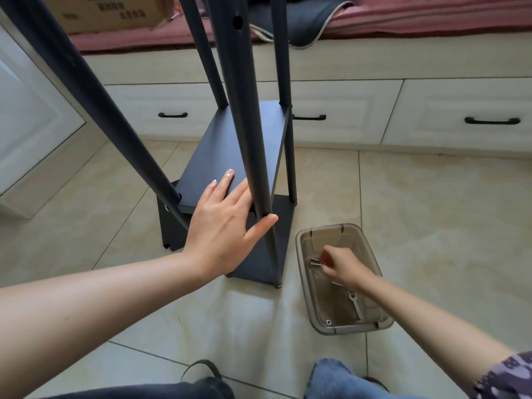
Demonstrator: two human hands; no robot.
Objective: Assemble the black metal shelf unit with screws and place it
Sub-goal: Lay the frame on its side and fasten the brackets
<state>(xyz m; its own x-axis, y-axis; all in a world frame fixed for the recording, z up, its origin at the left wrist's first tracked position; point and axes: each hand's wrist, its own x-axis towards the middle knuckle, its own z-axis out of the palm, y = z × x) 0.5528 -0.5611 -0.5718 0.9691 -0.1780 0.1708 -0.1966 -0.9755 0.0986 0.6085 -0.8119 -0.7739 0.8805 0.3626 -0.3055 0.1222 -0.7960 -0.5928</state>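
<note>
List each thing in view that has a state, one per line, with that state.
Shelf unit: upright on the floor, partly assembled, two shelves fitted.
Left hand: open, fingers flat on the upper shelf, thumb against the near post.
Right hand: inside the plastic bin, pinching a screw.
Plastic bin: open, lidless, on the floor.
Drawers: closed.
Cardboard box: on the bench, flap loose.

Left hand [227,223] spread flat, fingers straight, right hand [342,267] lowered, fingers curled
</note>
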